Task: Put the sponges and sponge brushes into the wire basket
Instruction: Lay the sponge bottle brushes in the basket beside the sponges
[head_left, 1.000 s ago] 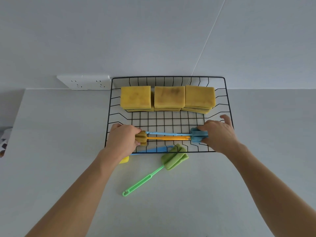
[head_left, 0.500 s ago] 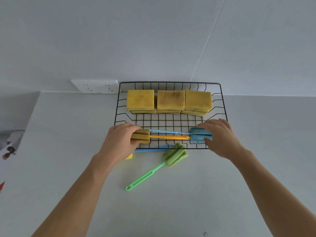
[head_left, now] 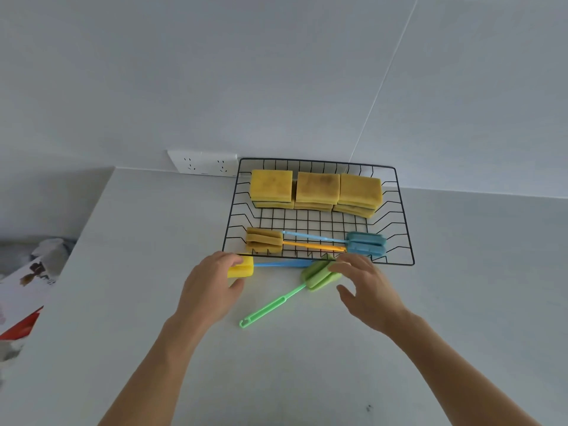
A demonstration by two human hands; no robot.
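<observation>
The black wire basket (head_left: 408, 241) holds three stacks of yellow sponges (head_left: 316, 187) along its far side. Near its front lie two sponge brushes side by side: an olive-headed one with an orange handle (head_left: 264, 240) and a blue-headed one with a light blue handle (head_left: 365, 242). In front of the basket, on the counter, lie a yellow-headed brush with a blue handle (head_left: 242, 267) and a green brush (head_left: 319, 273). My left hand (head_left: 209, 287) has its fingers around the yellow head. My right hand (head_left: 365, 287) hovers open at the green head.
A white double socket (head_left: 204, 162) sits on the wall left of the basket. Papers and packaging (head_left: 27, 281) lie beyond the counter's left edge. A white wall rises right behind the basket.
Both hands have let go of the olive and blue brushes in the basket and drawn back to the two brushes on the counter. The camera has shifted left.
</observation>
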